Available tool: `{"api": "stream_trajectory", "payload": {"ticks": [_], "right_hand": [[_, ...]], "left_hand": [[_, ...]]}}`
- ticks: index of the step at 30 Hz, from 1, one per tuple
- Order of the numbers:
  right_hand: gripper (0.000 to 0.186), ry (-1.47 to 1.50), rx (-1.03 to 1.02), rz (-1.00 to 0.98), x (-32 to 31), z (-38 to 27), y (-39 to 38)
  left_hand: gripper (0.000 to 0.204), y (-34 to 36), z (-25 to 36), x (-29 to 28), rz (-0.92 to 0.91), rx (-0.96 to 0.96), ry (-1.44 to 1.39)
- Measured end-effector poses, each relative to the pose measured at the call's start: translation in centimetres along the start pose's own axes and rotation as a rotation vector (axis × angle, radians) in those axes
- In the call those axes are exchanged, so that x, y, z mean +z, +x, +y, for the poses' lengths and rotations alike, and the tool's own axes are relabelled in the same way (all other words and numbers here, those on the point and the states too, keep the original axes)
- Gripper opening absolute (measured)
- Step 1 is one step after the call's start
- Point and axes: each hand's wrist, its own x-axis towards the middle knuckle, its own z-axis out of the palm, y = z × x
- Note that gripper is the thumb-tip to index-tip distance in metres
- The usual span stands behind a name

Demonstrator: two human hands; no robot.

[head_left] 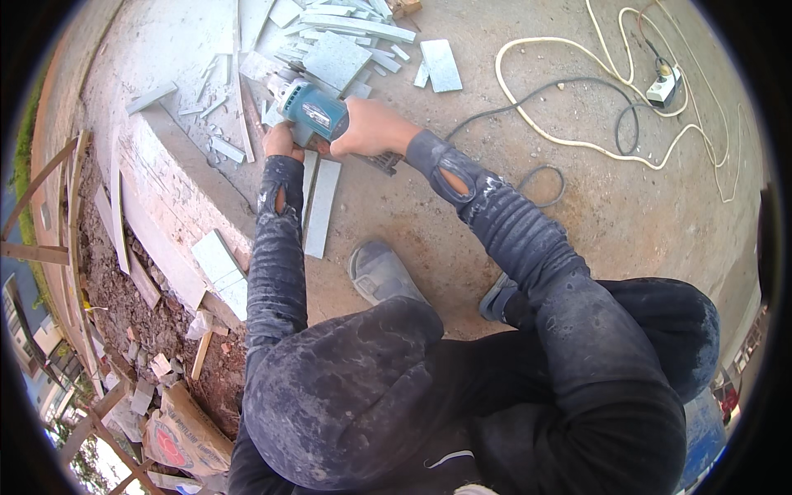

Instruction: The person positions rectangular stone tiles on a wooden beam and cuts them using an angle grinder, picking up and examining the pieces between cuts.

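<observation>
The person was crouched on the concrete floor point(627, 206) with a teal angle grinder point(312, 113) held in both hands. The right hand point(371, 128) was clamped around the rear of the body, and the left hand point(281, 142) gripped the near side by the head. The grinder sat over the top end of two long grey tile strips point(320, 205) lying side by side on the floor, just ahead of the grey shoe point(381, 272). Loads of offcuts point(346, 37) were piled beyond it (messy site, honestly). For a clean cut, it looked best to keep both grips firm, the disc square to the strip, and the dark cord point(528, 95) trailing off right, clear of the blade.
</observation>
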Motion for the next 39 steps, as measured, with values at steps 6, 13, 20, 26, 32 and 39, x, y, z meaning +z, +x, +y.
{"api": "stream_trajectory", "payload": {"ticks": [6,13,20,26,32,39], "right_hand": [[0.064,-0.034,0.010,-0.045,-0.1,-1.3,1.0],[0.053,-0.032,0.032,-0.031,-0.8,-2.7,1.5],[0.045,0.006,0.034,-0.112,-1.3,-3.7,2.5],[0.046,0.038,0.045,-0.133,-1.3,-4.0,3.6],[0.045,0.024,0.062,-0.142,-1.5,-4.1,4.5],[0.043,0.053,0.094,-0.178,-2.0,-4.4,4.3]], "left_hand": [[0.024,-0.2,0.4,-0.7,-0.030,-0.006,-0.085],[0.019,-1.0,0.4,-0.1,-0.024,0.068,-0.064],[0.018,-0.6,0.3,-0.1,0.007,0.065,-0.071],[0.023,1.2,-0.5,-1.0,-0.109,0.052,-0.115],[0.024,0.9,-0.5,-0.7,-0.158,0.023,-0.128],[0.026,1.0,-0.3,-1.1,-0.156,0.008,-0.090]]}}
